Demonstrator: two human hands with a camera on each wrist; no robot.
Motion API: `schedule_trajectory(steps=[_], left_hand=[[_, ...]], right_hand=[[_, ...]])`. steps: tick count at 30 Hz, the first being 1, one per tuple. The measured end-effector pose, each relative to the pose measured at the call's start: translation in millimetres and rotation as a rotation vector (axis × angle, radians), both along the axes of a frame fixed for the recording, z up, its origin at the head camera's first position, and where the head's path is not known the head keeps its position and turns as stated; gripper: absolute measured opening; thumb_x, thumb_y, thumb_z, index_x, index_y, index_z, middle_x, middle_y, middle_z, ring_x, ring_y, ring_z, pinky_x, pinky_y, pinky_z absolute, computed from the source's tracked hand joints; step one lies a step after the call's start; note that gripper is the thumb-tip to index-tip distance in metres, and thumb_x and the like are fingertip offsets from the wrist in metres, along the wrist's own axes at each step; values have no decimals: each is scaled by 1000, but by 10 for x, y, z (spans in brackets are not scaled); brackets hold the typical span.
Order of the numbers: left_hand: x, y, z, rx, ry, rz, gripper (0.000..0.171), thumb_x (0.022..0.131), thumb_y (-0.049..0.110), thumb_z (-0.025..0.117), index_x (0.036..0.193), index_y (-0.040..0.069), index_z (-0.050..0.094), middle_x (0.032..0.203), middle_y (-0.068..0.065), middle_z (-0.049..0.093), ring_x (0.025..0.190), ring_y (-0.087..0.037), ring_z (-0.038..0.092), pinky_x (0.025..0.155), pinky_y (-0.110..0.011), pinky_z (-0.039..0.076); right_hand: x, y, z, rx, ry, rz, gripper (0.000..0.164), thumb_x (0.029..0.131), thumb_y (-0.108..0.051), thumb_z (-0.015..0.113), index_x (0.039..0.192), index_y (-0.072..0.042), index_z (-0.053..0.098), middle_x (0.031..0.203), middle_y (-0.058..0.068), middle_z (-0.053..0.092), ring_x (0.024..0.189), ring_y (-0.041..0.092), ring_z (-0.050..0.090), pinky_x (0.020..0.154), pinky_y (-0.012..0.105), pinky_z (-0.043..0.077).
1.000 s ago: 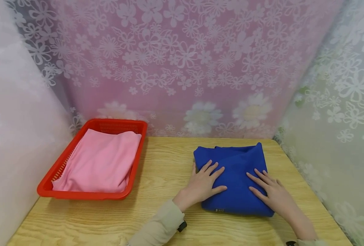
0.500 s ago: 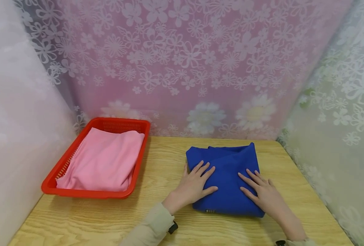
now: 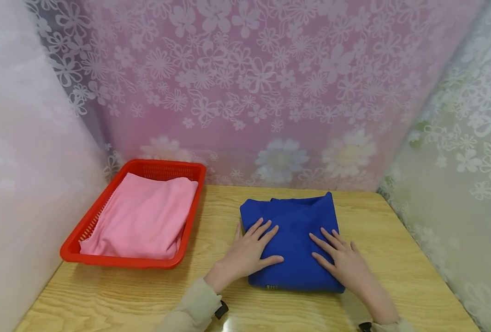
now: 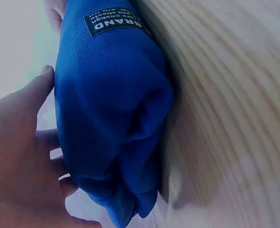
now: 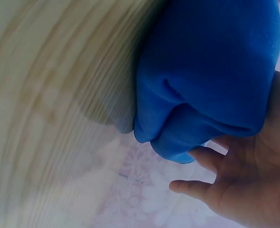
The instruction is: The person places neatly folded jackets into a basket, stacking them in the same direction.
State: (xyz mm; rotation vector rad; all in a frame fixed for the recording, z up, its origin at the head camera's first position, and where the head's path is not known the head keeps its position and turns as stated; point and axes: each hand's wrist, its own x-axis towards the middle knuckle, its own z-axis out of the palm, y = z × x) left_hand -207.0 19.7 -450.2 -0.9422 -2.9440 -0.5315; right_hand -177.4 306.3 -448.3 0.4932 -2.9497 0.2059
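A folded blue garment (image 3: 295, 230) lies on the wooden table, right of centre, with a dark printed label (image 4: 114, 21) on its near edge. My left hand (image 3: 249, 251) rests on its left side, fingers spread. On the right side lies my right hand (image 3: 345, 263), its fingers also spread over the fabric. The left wrist view shows thick folds of the blue garment (image 4: 107, 95) beside the left hand (image 4: 21, 137). In the right wrist view the right hand (image 5: 254, 171) touches the folded edge of the garment (image 5: 206, 71).
A red plastic basket (image 3: 116, 263) stands at the left of the table (image 3: 394, 258), holding a folded pink cloth (image 3: 145, 216). Flower-patterned sheeting (image 3: 249, 92) encloses the table at the back and both sides.
Both hands and the blue garment have shifted left in the head view, together keeping the same pose. The basket appears slightly farther right as the view turns.
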Motion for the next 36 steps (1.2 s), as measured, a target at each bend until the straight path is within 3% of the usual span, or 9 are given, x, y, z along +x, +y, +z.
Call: schedule_trajectory(steps=[15, 23, 36], left_hand=[[13, -417, 58, 48, -10, 15, 78, 96, 63, 55, 160, 22, 35, 166, -4, 30, 155, -29, 18, 114, -76, 13], [44, -568, 77, 55, -15, 44, 76, 98, 56, 58, 159, 18, 36, 165, -7, 31, 155, -31, 18, 114, -75, 13], [106, -665, 16, 95, -8, 85, 72, 99, 56, 55, 158, 16, 39, 164, -8, 33, 154, -34, 21, 113, -76, 13]], right_hand=[[-38, -430, -45, -3, 65, 10, 53, 98, -43, 65, 146, -24, 57, 152, 17, 49, 140, 46, 43, 100, 78, 34], [-3, -673, -32, 56, 94, -16, 53, 97, -46, 64, 145, -27, 58, 149, 15, 53, 137, 44, 47, 98, 80, 34], [101, -861, 51, 74, 34, -46, 51, 99, -47, 60, 146, -27, 58, 149, 15, 53, 138, 43, 47, 99, 79, 34]])
